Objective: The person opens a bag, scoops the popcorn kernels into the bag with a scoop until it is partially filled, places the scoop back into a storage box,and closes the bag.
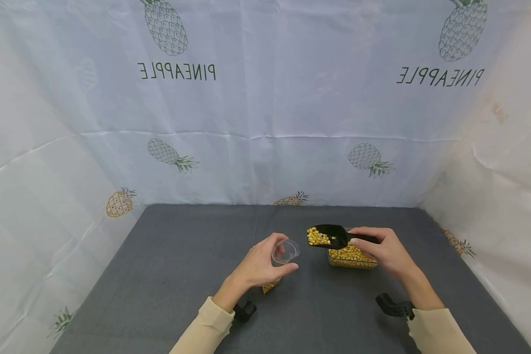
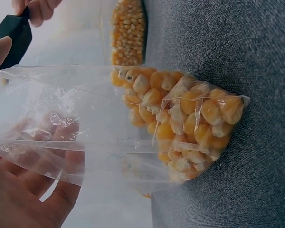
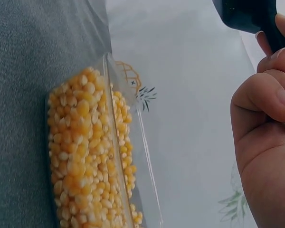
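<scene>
My left hand [image 1: 257,263] holds a clear plastic bag [image 2: 102,109] upright near its top, fingers and thumb curved round the round, open mouth. Yellow corn kernels [image 2: 190,118] fill the bottom of the bag, low over the grey cloth. To the right, my right hand [image 1: 387,251] grips a black scoop [image 1: 341,235] by its handle. Kernels lie heaped at the scoop's front end, which points left toward the bag mouth, with a small gap between them. Under and behind the scoop sits a clear rectangular container [image 3: 115,142] full of corn kernels.
Dark grey cloth [image 1: 159,275] covers the table. White curtains [image 1: 265,103] printed with pineapples hang at the back and both sides. Each wrist carries a black mount, one of them [image 1: 394,307] beside the right sleeve.
</scene>
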Available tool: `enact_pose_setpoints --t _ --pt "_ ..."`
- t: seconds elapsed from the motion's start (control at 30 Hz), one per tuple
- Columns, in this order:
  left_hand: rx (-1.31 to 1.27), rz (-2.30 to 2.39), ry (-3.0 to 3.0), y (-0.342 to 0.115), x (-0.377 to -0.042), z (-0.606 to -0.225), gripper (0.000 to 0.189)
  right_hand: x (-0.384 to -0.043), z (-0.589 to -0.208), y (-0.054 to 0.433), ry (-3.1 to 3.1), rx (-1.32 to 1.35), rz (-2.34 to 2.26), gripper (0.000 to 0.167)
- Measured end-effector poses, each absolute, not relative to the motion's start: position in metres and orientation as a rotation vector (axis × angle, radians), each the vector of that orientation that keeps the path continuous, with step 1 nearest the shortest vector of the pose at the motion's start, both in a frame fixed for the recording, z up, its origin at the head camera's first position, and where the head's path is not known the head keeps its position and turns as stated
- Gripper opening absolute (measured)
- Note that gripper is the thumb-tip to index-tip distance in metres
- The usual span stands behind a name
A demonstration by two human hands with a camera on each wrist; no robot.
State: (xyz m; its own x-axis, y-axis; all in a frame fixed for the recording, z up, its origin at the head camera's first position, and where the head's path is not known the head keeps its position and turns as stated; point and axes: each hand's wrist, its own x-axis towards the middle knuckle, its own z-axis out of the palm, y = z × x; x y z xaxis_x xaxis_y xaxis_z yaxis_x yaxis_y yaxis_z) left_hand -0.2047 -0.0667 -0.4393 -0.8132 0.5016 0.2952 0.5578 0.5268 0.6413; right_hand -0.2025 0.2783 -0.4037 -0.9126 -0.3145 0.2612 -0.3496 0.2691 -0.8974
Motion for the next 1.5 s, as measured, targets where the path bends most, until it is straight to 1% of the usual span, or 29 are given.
enact_pose_setpoints --t 0.47,0.8,1.2,1.5 --pt "-0.927 -1.172 -2.689 -0.066 -0.206 -0.439 0.070 -0.201 -0.393 0.260 -2.514 0.682 1.802 0.031" --pt "-0.951 -1.164 -2.675 -0.067 -0.205 -0.438 0.069 -0.206 -0.399 0.251 -2.507 0.756 1.826 0.030" --pt "-0.941 -1.158 -2.704 -0.066 -0.205 -0.438 0.068 -0.207 -0.403 0.242 -2.565 0.716 1.803 0.031" --pt "-0.931 -1.179 -2.708 -0.067 -0.205 -0.439 0.069 -0.209 -0.406 0.237 -2.598 0.693 1.727 0.028"
